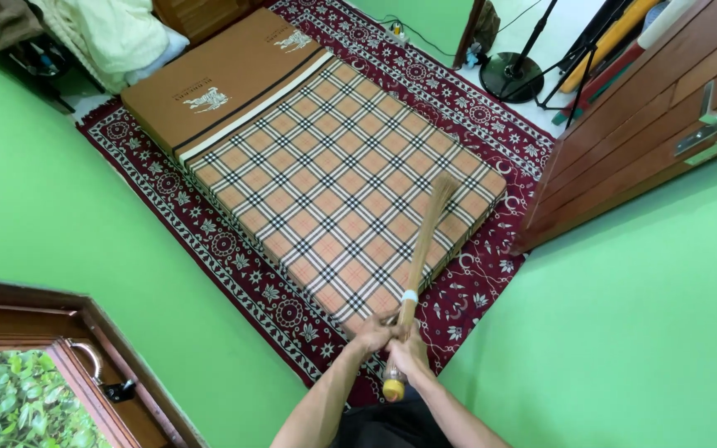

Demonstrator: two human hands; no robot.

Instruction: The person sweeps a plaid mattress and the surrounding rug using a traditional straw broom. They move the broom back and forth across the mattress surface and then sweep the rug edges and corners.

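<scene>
- Head-camera view: a stick broom (pixel 421 249) was held over the near corner of a plaid mattress (pixel 334 182), its brush end fanned out above the checked cover and its yellow-capped handle end pointing back toward the person.
- The left hand (pixel 373 334) was closed around the handle just off the mattress's near corner, fingers fully wrapped.
- The right hand (pixel 408 355) was closed around the same handle, directly behind the left and touching it, just above the yellow cap.
- The mattress was laid on a dark red patterned rug (pixel 234 257), with a plain brown band at its far end.
- A wooden door (pixel 649 124) was seen standing open to the right of the mattress; a window frame (pixel 51 332) was seen to its near left.
- A black stand base (pixel 512 76) was seen past the mattress's far right edge, and pale bedding (pixel 109 33) past its far left corner.
- Judged from the grip, the sweeping would be done best with both hands kept firm and close, the bristles laid flat on the cover and drawn toward the near edge in short strokes.
</scene>
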